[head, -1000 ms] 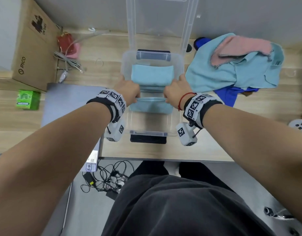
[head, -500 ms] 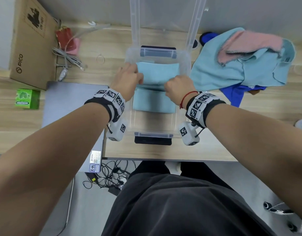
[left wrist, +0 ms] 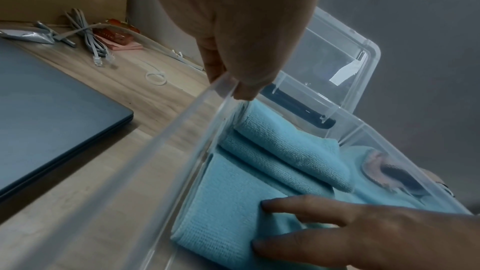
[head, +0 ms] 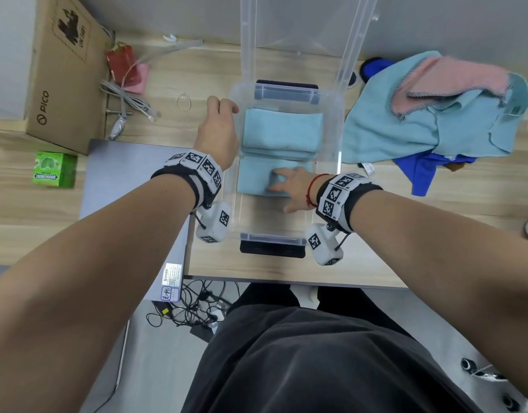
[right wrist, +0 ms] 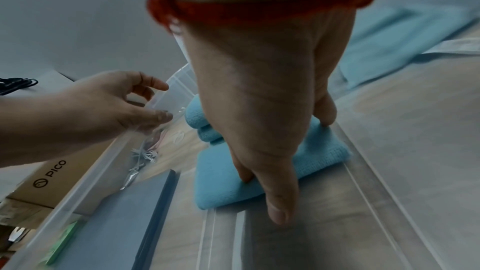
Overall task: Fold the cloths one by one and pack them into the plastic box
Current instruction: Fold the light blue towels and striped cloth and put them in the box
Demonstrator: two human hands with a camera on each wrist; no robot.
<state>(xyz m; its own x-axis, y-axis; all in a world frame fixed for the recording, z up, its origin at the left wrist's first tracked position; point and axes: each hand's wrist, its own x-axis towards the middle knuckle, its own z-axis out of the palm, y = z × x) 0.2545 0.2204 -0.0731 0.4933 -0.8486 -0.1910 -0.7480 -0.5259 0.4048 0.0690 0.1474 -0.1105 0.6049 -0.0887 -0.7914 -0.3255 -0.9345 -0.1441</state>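
A: What's nearest?

B: The right hand (head: 289,186), inside the clear box (head: 331,93) on the worktop (head: 256,269). Its fingers (right wrist: 279,200) are straight and spread, pressing flat on the near folded cloth (head: 253,180). It grips nothing.

A: And that cloth?

B: Light blue, lying flat on the box floor, about the middle of the box. Just beyond it, touching it, is a thicker folded blue cloth stack (head: 282,131) against the far end of the box.

A: The left hand?

B: The left hand (head: 219,126) is at the box's left wall, towards the far end. The fingers are loosely bent, with the fingertips (left wrist: 244,87) at the rim. It holds no cloth; whether it grips the rim or merely touches it, I cannot tell.

A: What's around the box?

B: To the left, a closed grey laptop (head: 131,174), with a green carton (head: 55,169) further left. Beyond those, a cardboard carton (head: 66,70) and grey cables (head: 122,96). To the right, well apart from the hands, a loose pile (head: 435,114) of blue, pink and dark blue cloths. The box lid (head: 304,25) stands upright at the far end.
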